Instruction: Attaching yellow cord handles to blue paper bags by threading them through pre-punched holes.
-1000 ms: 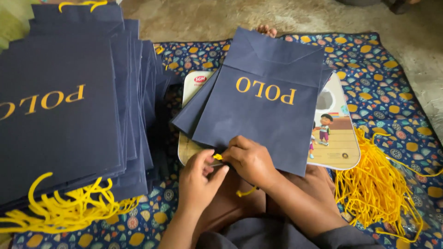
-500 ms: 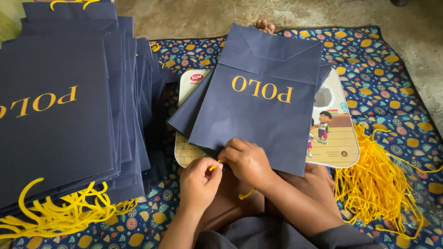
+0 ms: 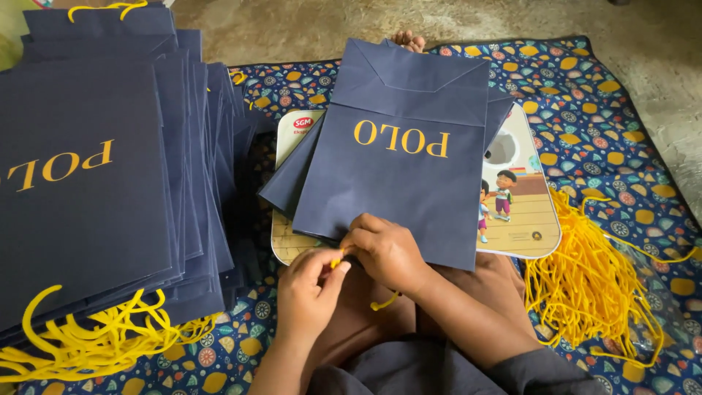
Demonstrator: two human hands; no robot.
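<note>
Two hands meet at the near edge of a navy paper bag (image 3: pixel 406 175). Her left hand (image 3: pixel 307 296) pinches a short yellow cord (image 3: pixel 338 260) between thumb and forefinger, fingers closed narrow around it. The right hand (image 3: pixel 386 252) is curled over the bag's edge, fingertips pressed onto the same cord, and a loose end of it hangs below the wrist. That bag lies flat on top of a few more navy bags, gold lettering facing away from the person, its folded bottom pointing to the far side. Under them sits a rounded board with a cartoon picture (image 3: pixel 519 212), resting across the person's lap. Off to the right, a loose heap of yellow cords (image 3: pixel 592 285) spills over the patterned blue mat (image 3: pixel 585 95). On the left, a tall stack of navy bags (image 3: pixel 95 183) leans toward me, yellow handles (image 3: pixel 88 340) trailing out of its near end. Bare toes (image 3: pixel 408 38) peek out beyond the bag.
</note>
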